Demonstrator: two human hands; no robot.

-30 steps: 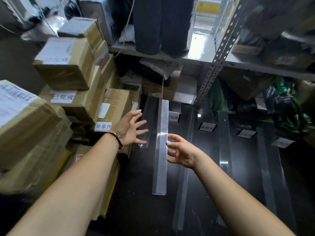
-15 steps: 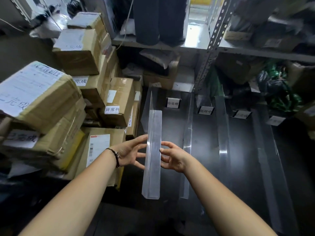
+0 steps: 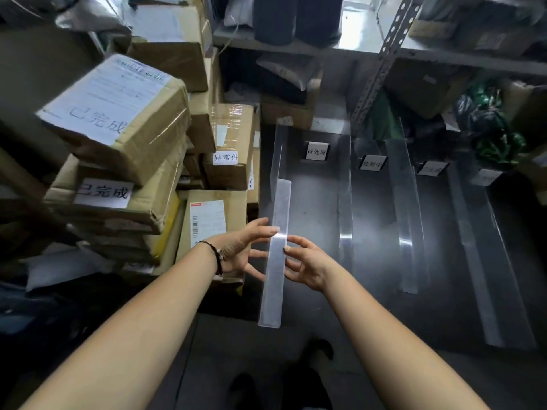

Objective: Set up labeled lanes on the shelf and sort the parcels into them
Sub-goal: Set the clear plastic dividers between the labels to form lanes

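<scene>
A clear acrylic lane divider (image 3: 279, 270) stands on edge at the left side of the dark shelf surface (image 3: 316, 208), its near end sticking out past the front edge. My left hand (image 3: 241, 251) touches its left face with straight fingers, and my right hand (image 3: 306, 263) touches its right face with its fingertips. Three more clear dividers (image 3: 345, 202) (image 3: 406, 208) (image 3: 476, 250) lie to the right. Small white lane labels (image 3: 317, 151) (image 3: 372, 164) (image 3: 432, 168) (image 3: 485, 176) stand at the back of the lanes. Cardboard parcels (image 3: 118, 119) with handwritten white labels are stacked at the left.
A taped box labelled in Chinese (image 3: 232, 143) and a box with a barcode label (image 3: 213, 223) crowd the divider's left side. A perforated metal upright (image 3: 381, 63) rises behind the lanes. Dark and green bags (image 3: 491, 128) sit at the back right. My feet (image 3: 299, 377) show below.
My two hands have come together from apart onto the two sides of the leftmost divider. The divider's near end now sticks out further toward me, and the view has tilted downward.
</scene>
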